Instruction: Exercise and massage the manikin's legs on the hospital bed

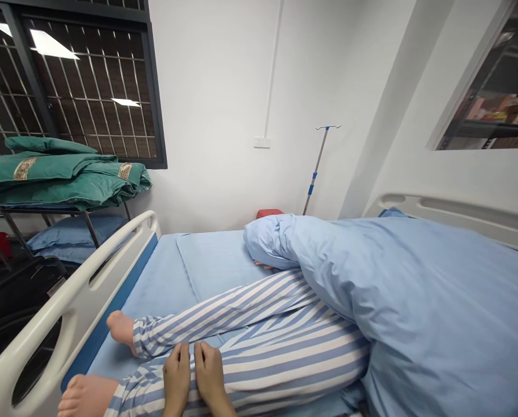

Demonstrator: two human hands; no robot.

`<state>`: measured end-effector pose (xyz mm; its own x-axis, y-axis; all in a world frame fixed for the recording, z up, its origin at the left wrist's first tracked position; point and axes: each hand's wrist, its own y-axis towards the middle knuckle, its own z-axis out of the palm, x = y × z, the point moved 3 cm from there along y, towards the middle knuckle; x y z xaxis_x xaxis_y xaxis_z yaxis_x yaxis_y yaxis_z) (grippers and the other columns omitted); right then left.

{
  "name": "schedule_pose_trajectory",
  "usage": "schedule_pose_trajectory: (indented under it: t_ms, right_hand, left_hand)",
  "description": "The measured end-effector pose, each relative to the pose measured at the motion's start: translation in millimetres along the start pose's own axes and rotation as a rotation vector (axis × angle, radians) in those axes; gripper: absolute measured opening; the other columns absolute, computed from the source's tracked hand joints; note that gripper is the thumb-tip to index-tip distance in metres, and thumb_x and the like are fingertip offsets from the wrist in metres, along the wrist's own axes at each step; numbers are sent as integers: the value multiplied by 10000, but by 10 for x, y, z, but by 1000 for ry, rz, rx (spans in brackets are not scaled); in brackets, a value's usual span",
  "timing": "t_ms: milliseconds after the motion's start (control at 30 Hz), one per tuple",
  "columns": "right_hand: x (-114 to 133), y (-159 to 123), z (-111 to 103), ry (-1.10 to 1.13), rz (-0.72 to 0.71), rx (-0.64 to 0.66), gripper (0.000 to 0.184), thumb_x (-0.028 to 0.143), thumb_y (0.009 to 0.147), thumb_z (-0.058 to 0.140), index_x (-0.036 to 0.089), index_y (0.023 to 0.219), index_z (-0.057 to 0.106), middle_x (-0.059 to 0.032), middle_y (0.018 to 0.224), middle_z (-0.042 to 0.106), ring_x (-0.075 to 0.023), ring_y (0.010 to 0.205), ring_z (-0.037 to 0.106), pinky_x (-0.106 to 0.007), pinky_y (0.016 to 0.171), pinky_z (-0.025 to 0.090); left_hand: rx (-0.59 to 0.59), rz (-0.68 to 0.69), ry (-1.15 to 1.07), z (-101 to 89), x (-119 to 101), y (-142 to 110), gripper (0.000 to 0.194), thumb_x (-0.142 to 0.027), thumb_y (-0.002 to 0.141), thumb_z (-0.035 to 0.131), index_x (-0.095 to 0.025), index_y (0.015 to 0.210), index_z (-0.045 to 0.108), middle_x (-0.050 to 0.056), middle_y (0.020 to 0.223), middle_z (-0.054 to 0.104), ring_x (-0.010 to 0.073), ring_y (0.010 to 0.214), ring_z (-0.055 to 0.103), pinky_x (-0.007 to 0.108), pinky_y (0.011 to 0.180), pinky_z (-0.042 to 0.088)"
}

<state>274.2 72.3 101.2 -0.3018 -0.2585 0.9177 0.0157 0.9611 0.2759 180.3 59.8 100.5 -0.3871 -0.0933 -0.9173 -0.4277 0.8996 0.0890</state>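
A figure in blue-and-white striped pyjama trousers point(263, 336) lies on a hospital bed, with both bare feet point(120, 329) toward the footboard. A light blue quilt point(415, 301) covers the upper body. My left hand point(176, 379) and my right hand point(211, 376) lie side by side, fingers stretched flat, on the nearer striped leg close to the ankle. Neither hand holds anything.
The white bed footboard point(68, 307) runs along the left, and a white rail point(459, 211) lies at the far right. Folded green blankets point(63, 174) sit on a rack beside a barred window. An IV pole point(317, 168) stands against the wall.
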Motion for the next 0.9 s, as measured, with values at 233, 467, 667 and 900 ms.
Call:
schedule_pose_trajectory:
  t_ms: [233, 467, 667, 900]
  right_hand:
    - [80, 76, -235, 72, 28, -58, 377, 356, 878, 385, 183, 542, 393, 28, 502, 425, -108, 506, 394, -234, 506, 252]
    - [-60, 44, -508, 46, 25, -113, 405, 372, 880, 388, 177, 529, 445, 24, 494, 442, -103, 494, 397, -233, 490, 248]
    - [97, 156, -855, 117, 1, -106, 430, 406, 883, 377, 176, 521, 415, 46, 482, 357, -90, 487, 336, -219, 475, 244]
    - [-316, 99, -1043, -44, 47, -153, 427, 425, 908, 323, 185, 581, 458, 13, 525, 464, -117, 521, 430, -239, 519, 271]
  left_hand:
    - [81, 60, 77, 176, -91, -77, 320, -466, 740, 411, -224, 572, 535, 23, 581, 587, 171, 592, 510, 257, 589, 363]
    - [54, 48, -65, 409, -325, -168, 383, -520, 768, 361, -207, 569, 454, -9, 536, 509, 148, 567, 453, 253, 591, 365]
    - [94, 70, 48, 591, -274, -211, 370, -500, 776, 361, -210, 564, 452, -13, 521, 482, 148, 566, 439, 250, 577, 340]
    - [116, 17, -185, 815, -644, -331, 388, -520, 766, 398, -208, 537, 376, -50, 502, 346, 113, 523, 360, 238, 545, 331]
